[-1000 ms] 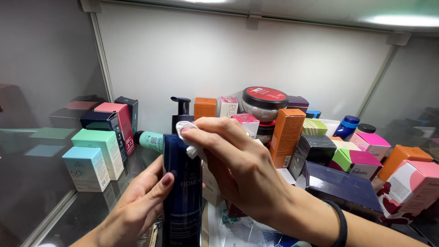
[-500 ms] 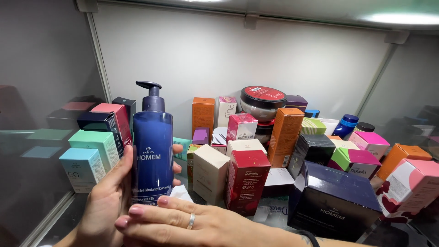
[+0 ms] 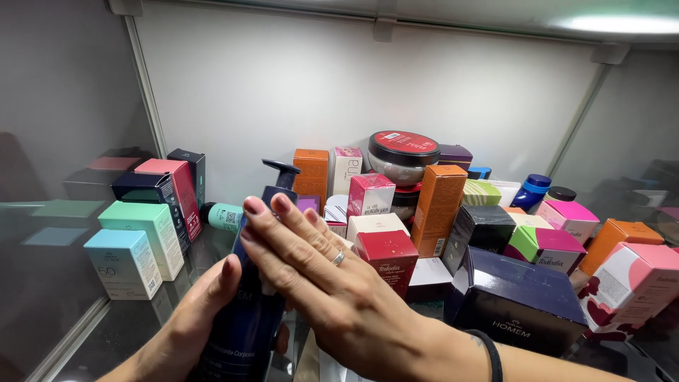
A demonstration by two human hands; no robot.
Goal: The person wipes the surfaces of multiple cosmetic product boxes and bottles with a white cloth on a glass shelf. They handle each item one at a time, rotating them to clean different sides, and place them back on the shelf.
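Head view: glass display shelf [image 3: 106,332] crowded with coloured cosmetic boxes. Tall dark-blue plastic pump bottle [image 3: 244,318] stands tilted at front left of the shelf. Right hand [image 3: 332,290] lies flat against the bottle's front, fingers straight, together. Left hand [image 3: 194,322] wraps its left side, fingers clamped on it.

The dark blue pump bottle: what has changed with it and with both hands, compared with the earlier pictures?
The dark blue pump bottle now leans to the right, where it stood upright half a second ago. The right hand, then lying low in front, has come up flat against the bottle's front. The left hand still grips it from the left. The boxes behind stayed as they were.
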